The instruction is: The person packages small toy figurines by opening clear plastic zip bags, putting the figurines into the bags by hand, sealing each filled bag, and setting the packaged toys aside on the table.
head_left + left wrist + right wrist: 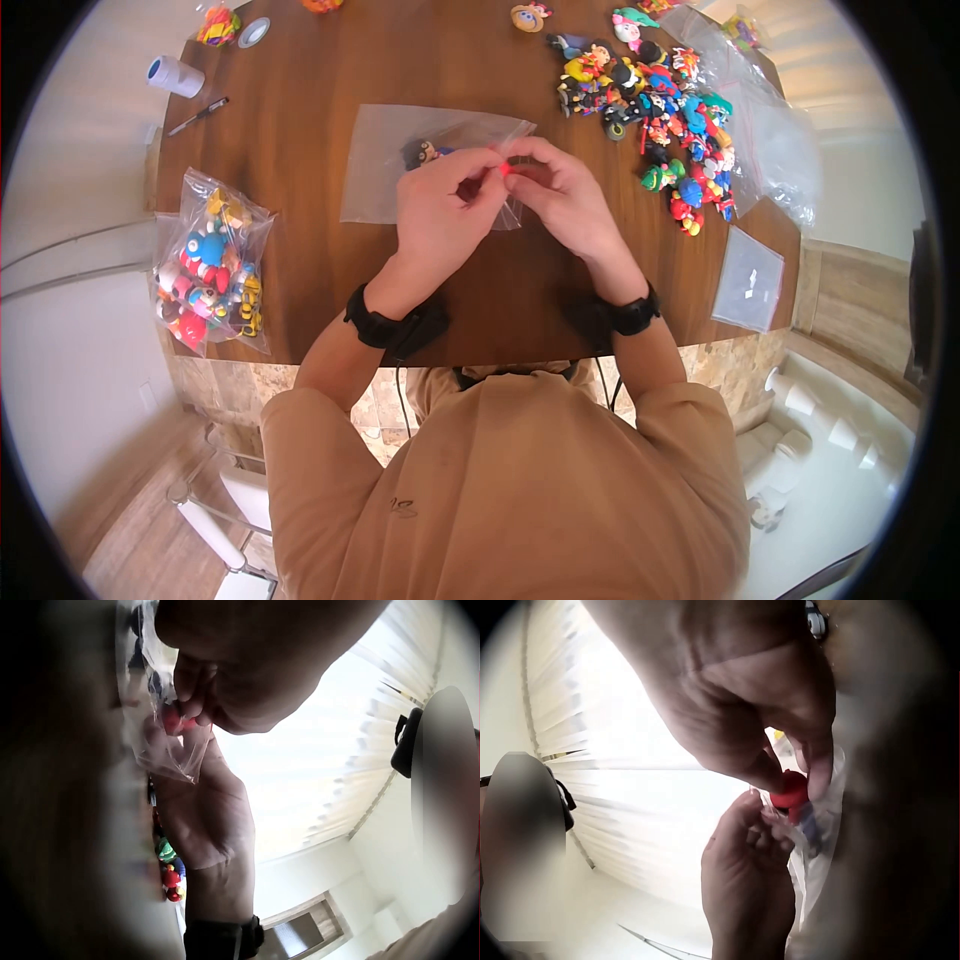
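A clear plastic bag (pixel 375 165) lies flat on the brown table, its open edge at my hands. Inside it shows a dark-haired toy figure (pixel 425 152). My right hand (pixel 570 200) pinches a small toy figure with a red top (pixel 789 791) between thumb and fingers at the bag's mouth. Part of this toy is hidden by fingers and plastic, with some blue below the red. My left hand (pixel 445 200) pinches the bag's edge right beside the red toy. In the left wrist view, bag film (pixel 180 761) hangs over the right hand's fingers.
A heap of toy figures (pixel 665 120) lies at the right, beside large clear bags (pixel 770 140). A filled bag of toys (pixel 210 265) sits at the left. A flat bag stack (pixel 750 280) lies front right; a pen (pixel 198 117) and white cup (pixel 178 77) are back left.
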### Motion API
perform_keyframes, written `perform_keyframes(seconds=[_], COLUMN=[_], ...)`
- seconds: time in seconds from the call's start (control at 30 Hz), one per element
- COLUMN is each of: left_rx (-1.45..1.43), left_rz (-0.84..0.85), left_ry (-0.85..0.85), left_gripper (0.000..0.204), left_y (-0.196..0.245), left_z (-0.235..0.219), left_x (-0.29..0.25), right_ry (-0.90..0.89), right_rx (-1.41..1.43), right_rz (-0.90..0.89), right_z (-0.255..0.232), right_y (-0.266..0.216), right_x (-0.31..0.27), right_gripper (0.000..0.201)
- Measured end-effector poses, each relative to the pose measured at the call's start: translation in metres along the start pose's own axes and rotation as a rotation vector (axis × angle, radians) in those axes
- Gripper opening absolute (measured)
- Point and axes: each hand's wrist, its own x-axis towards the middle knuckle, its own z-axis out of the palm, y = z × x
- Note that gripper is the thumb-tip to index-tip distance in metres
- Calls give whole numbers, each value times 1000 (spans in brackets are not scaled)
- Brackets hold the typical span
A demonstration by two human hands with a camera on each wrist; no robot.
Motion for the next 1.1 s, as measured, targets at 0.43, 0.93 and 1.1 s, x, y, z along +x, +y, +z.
perform_keyframes(seconds=[0.43, 0.93, 1.1], left_rx=[57, 350, 87], left_rz=[130, 347, 56], left_ry=[126, -34, 67], left_gripper=[9, 10, 10], left_y=[9, -3, -3], left_z=[-4, 0, -5], left_x=[1, -1, 4], right_ry=[-122, 252, 157], right_rx=[-129, -1307, -724], right_rz=[-41, -48, 52], right_z=[-22, -72, -73], right_y=[-34, -51, -44], right_x=[8, 28, 2], right_gripper=[26, 45, 40])
